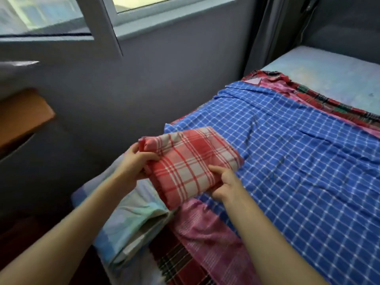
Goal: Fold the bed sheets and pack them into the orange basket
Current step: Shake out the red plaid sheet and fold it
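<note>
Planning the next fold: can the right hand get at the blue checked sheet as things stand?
Probably yes. The blue checked sheet lies spread on top, just beside the right hand, with nothing between. But that hand grips the folded red plaid sheet and would have to release it first.

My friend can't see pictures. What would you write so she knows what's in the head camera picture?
A person's left grip and right grip hold a folded red plaid sheet over the near edge of a bed. A blue checked sheet lies spread across the bed, with a pink sheet showing from under it.
</note>
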Tool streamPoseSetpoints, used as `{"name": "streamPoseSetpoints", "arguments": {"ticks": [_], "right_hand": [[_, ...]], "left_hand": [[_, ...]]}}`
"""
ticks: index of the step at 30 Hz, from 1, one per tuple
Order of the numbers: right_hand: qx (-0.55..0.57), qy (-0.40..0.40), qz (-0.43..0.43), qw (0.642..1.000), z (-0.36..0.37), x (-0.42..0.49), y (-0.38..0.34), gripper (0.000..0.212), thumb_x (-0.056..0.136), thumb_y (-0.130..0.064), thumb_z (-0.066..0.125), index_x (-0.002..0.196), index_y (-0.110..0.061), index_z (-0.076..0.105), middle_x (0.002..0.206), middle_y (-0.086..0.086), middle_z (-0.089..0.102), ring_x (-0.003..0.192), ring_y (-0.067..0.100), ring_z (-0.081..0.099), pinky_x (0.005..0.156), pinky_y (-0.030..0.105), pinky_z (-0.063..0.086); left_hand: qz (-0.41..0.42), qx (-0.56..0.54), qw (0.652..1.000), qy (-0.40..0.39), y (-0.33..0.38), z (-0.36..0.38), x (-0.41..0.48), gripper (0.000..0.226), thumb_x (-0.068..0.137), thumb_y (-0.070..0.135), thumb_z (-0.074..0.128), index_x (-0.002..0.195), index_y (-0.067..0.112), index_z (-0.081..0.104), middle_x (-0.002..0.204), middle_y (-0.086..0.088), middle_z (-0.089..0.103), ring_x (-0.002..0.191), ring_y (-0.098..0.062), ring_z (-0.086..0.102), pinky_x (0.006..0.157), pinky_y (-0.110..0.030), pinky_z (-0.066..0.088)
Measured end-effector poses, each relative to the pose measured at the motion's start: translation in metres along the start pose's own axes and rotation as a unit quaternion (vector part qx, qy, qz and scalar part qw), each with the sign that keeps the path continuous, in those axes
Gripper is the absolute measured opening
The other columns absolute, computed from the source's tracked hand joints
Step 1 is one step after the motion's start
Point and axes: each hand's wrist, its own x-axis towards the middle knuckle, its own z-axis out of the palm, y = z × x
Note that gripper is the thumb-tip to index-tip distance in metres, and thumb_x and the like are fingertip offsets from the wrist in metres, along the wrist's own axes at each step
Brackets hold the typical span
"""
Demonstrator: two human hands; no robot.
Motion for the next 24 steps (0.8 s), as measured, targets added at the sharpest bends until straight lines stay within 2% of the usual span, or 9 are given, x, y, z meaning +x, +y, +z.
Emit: {"name": "streamPoseSetpoints", "arguments": {"ticks": [3, 4, 9, 11, 13, 15, 16, 19, 24], "right_hand": [[0.012, -0.068, -0.034, 0.997, 0.064, 0.020, 0.053, 0.076, 0.049, 0.004, 0.070, 0.123, -0.002, 0.056, 0.109, 0.020, 0.067, 0.074, 0.032, 0.068, 0.058, 0.044, 0.058], [0.014, -0.091, -0.042, 0.995, 0.083, 0.026, 0.073, 0.085, 0.047, 0.008, 0.071, 0.130, -0.003, 0.051, 0.116, 0.023, 0.064, 0.081, 0.034, 0.067, 0.059, 0.046, 0.058], [0.006, -0.095, -0.120, 0.988, 0.146, 0.048, 0.156, 0.075, 0.067, 0.029, 0.053, 0.130, -0.011, 0.045, 0.122, 0.024, 0.059, 0.102, 0.036, 0.060, 0.087, 0.052, 0.051], [-0.065, -0.101, -0.122, 0.985, 0.161, 0.067, 0.171, 0.072, 0.068, 0.023, 0.058, 0.128, -0.014, 0.045, 0.120, 0.019, 0.061, 0.102, 0.034, 0.061, 0.084, 0.050, 0.053], [-0.168, -0.063, -0.062, 0.982, 0.158, 0.080, 0.182, 0.050, 0.076, 0.012, 0.058, 0.118, -0.013, 0.047, 0.107, 0.017, 0.063, 0.079, 0.030, 0.067, 0.062, 0.042, 0.055], [-0.252, 0.020, 0.024, 0.967, 0.141, 0.092, 0.197, 0.016, 0.083, 0.002, 0.048, 0.094, -0.010, 0.049, 0.074, 0.013, 0.054, 0.039, 0.018, 0.053, 0.044, 0.027, 0.042], [-0.291, 0.065, 0.020, 0.954, 0.129, 0.099, 0.200, 0.010, 0.081, -0.004, 0.048, 0.086, -0.012, 0.050, 0.065, 0.010, 0.049, 0.034, 0.016, 0.046, 0.042, 0.023, 0.037], [-0.456, 0.160, -0.121, 0.867, 0.099, 0.098, 0.177, 0.024, 0.068, -0.023, 0.057, 0.089, -0.010, 0.062, 0.079, 0.015, 0.065, 0.067, 0.027, 0.063, 0.059, 0.031, 0.047], [-0.676, 0.232, -0.183, 0.675, 0.022, 0.081, 0.092, 0.024, 0.090, -0.019, 0.048, 0.113, -0.015, 0.052, 0.114, 0.007, 0.062, 0.105, 0.030, 0.059, 0.078, 0.032, 0.045]], "left_hand": [[-0.003, 0.002, 0.996, 0.090, -0.004, -0.081, 0.014, 0.029, 0.074, -0.002, 0.059, 0.095, 0.017, 0.061, 0.076, -0.006, 0.060, 0.060, -0.018, 0.055, 0.054, -0.026, 0.048], [-0.002, 0.001, 0.992, 0.126, -0.010, -0.104, 0.019, 0.030, 0.073, -0.002, 0.059, 0.100, 0.010, 0.062, 0.079, -0.011, 0.061, 0.061, -0.020, 0.055, 0.057, -0.027, 0.047], [0.008, -0.002, 0.969, 0.246, -0.058, -0.179, 0.045, 0.032, 0.075, -0.006, 0.055, 0.105, 0.004, 0.061, 0.091, -0.018, 0.065, 0.073, -0.026, 0.061, 0.052, -0.023, 0.052], [-0.016, 0.019, 0.961, 0.274, -0.076, -0.200, 0.064, 0.036, 0.077, -0.001, 0.058, 0.112, 0.003, 0.058, 0.099, -0.019, 0.065, 0.081, -0.028, 0.063, 0.060, -0.026, 0.055], [-0.077, 0.097, 0.949, 0.291, -0.089, -0.213, 0.078, 0.055, 0.077, 0.010, 0.064, 0.129, 0.004, 0.047, 0.117, -0.022, 0.060, 0.099, -0.034, 0.061, 0.082, -0.037, 0.052], [-0.122, 0.229, 0.919, 0.297, -0.095, -0.219, 0.082, 0.070, 0.080, 0.019, 0.066, 0.140, 0.007, 0.032, 0.130, -0.022, 0.051, 0.116, -0.038, 0.052, 0.095, -0.039, 0.044], [-0.116, 0.287, 0.906, 0.288, -0.096, -0.216, 0.082, 0.070, 0.082, 0.021, 0.064, 0.142, 0.009, 0.029, 0.133, -0.022, 0.049, 0.120, -0.039, 0.049, 0.098, -0.039, 0.041], [-0.052, 0.372, 0.889, 0.263, -0.089, -0.195, 0.084, 0.062, 0.083, 0.016, 0.058, 0.140, 0.010, 0.035, 0.130, -0.021, 0.051, 0.120, -0.039, 0.048, 0.100, -0.040, 0.040], [0.077, 0.433, 0.872, 0.214, -0.085, -0.124, 0.086, 0.050, 0.075, 0.006, 0.057, 0.125, 0.006, 0.052, 0.119, -0.021, 0.058, 0.111, -0.040, 0.052, 0.093, -0.040, 0.040]]}}
